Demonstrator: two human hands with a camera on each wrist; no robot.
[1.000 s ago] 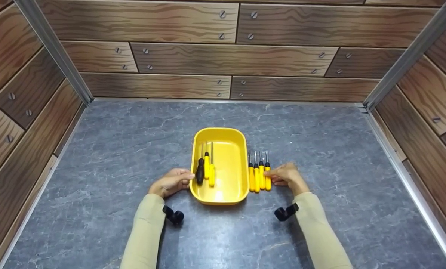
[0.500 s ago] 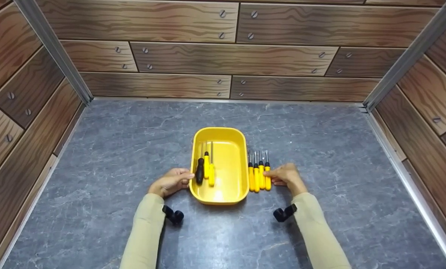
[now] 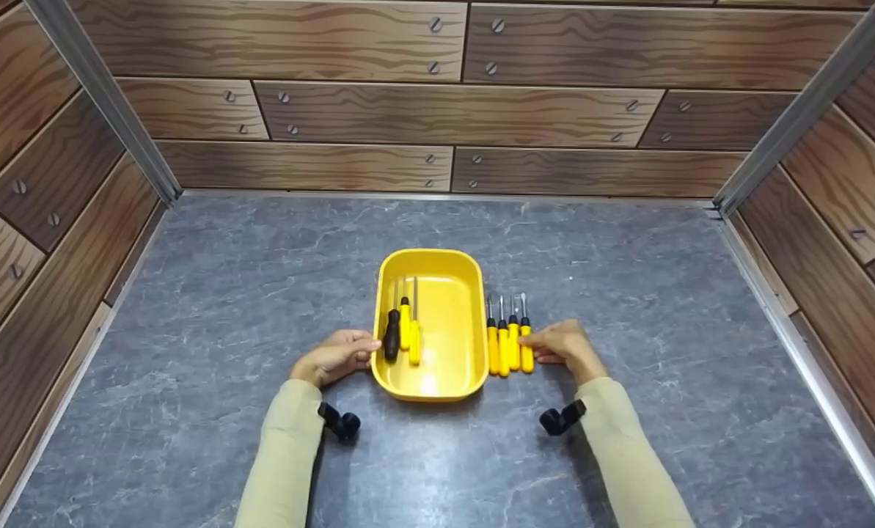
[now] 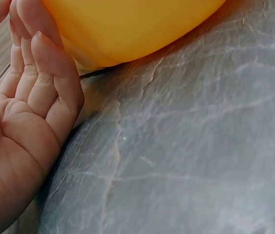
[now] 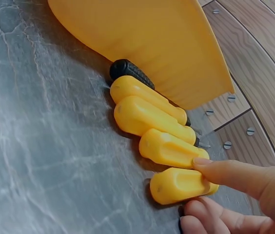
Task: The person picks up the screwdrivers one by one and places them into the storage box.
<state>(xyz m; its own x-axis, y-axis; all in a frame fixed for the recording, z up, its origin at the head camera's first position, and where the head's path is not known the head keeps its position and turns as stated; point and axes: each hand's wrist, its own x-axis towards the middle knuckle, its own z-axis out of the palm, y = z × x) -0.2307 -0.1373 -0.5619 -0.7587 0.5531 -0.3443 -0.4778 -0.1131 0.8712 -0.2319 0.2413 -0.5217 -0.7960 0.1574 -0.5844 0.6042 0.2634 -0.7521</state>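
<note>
A yellow bin (image 3: 448, 330) stands upright on the table. Inside, along its left side, lie a black-handled screwdriver (image 3: 392, 337) and two yellow-handled screwdrivers (image 3: 415, 345). My left hand (image 3: 334, 358) holds the bin's left wall, thumb at the rim and fingers outside. Right of the bin several yellow-handled screwdrivers (image 3: 503, 352) lie in a row, shafts pointing away. My right hand (image 3: 563, 346) pinches the handle of the rightmost screwdriver (image 5: 181, 186), which rests on the table. In the right wrist view, another black handle (image 5: 130, 73) shows close against the bin; the bin hides it from the head view.
A grey marbled tabletop (image 3: 224, 293) spreads around the bin. Wood-patterned walls (image 3: 378, 117) with metal corner posts (image 3: 789, 110) enclose the back and both sides. Each sleeve carries a black wrist camera (image 3: 562, 418).
</note>
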